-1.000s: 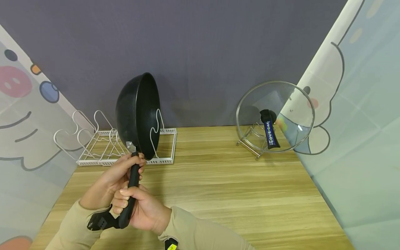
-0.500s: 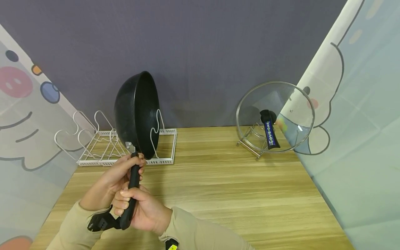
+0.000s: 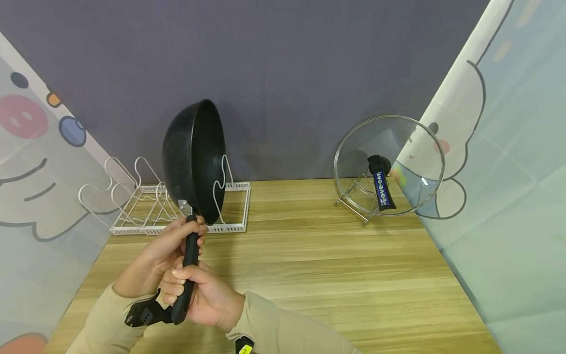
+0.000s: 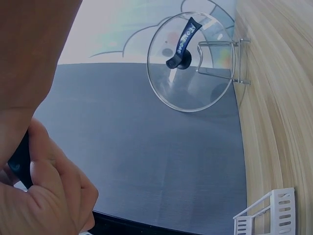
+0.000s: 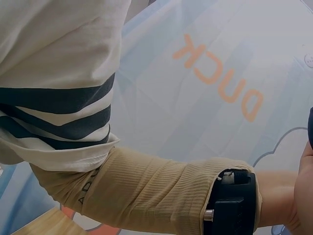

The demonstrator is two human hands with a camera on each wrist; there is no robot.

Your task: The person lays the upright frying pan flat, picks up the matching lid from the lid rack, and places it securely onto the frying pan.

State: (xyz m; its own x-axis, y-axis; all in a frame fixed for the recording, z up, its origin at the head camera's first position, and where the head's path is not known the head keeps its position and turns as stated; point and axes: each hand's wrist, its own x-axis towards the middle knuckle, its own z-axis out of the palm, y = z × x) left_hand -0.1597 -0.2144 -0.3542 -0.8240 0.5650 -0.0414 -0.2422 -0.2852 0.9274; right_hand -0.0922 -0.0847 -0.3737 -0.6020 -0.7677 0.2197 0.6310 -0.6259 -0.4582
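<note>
A black wok (image 3: 177, 157) stands on its side, its open face turned right, within the white wire rack (image 3: 227, 227) in the head view. Its long black handle (image 3: 190, 253) points down toward me. My left hand (image 3: 170, 246) grips the handle close to the metal bracket. Lower down, my right hand (image 3: 210, 297) wraps round the handle near its end, thumb across the top. Part of the wok's rim (image 4: 142, 227) shows at the bottom of the left wrist view. The right wrist view catches mostly the sleeve; that hand is largely cut off at the edge.
A glass lid (image 3: 353, 147) with a black handle (image 3: 382, 189) leans upright in a small wire stand (image 3: 353, 209) at the back right. More wire dividers (image 3: 128, 206) of the rack lie left of the wok. Behind the wooden table (image 3: 318, 275) rises a dark grey wall (image 3: 283, 88).
</note>
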